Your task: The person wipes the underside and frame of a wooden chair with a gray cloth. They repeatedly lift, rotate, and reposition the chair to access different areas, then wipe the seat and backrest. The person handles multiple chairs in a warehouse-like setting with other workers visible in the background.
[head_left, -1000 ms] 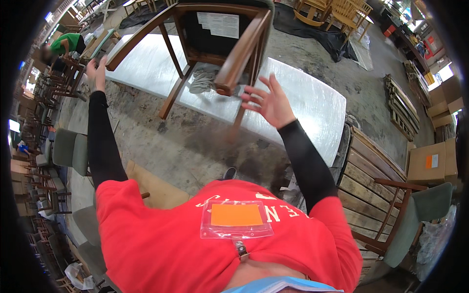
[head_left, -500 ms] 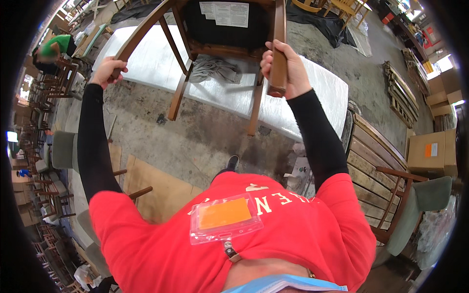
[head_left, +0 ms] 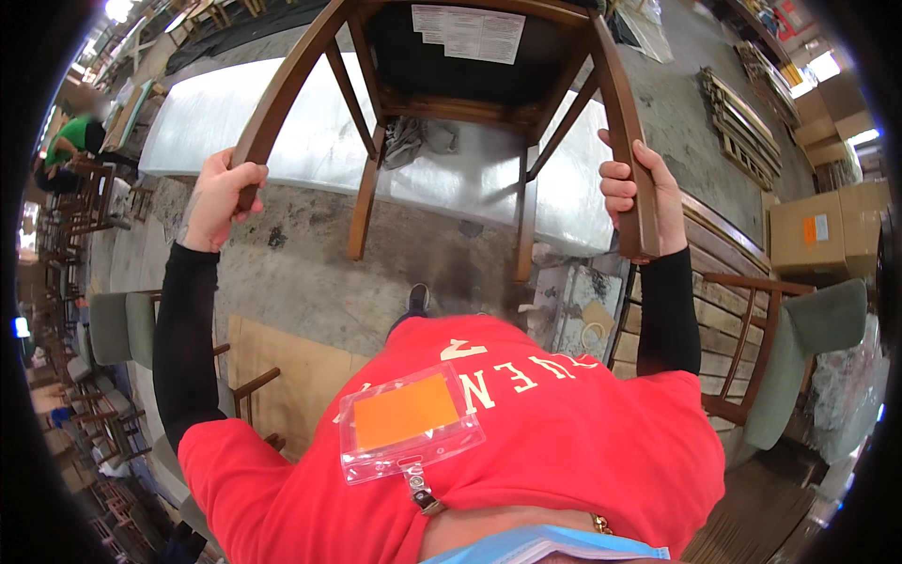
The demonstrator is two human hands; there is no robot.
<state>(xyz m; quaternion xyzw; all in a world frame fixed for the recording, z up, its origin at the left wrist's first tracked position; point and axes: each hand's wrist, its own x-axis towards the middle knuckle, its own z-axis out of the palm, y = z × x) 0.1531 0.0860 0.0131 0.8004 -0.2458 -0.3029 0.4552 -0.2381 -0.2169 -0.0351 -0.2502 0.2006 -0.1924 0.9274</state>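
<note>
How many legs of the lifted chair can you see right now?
4. Left hand grips one, right hand grips another, and two shorter ones hang between them. None seem hidden.

chair [head_left: 470, 103] — top cut off by upper edge | chair leg ends — hidden inside left hand [head_left: 218, 193] and right hand [head_left: 639, 193] | person left of chair [head_left: 70, 141] — blurred, small

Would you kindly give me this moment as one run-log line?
left hand: grips chair leg | right hand: grips other leg | chair: held up, underside toward camera | below: white sheet on floor
</note>
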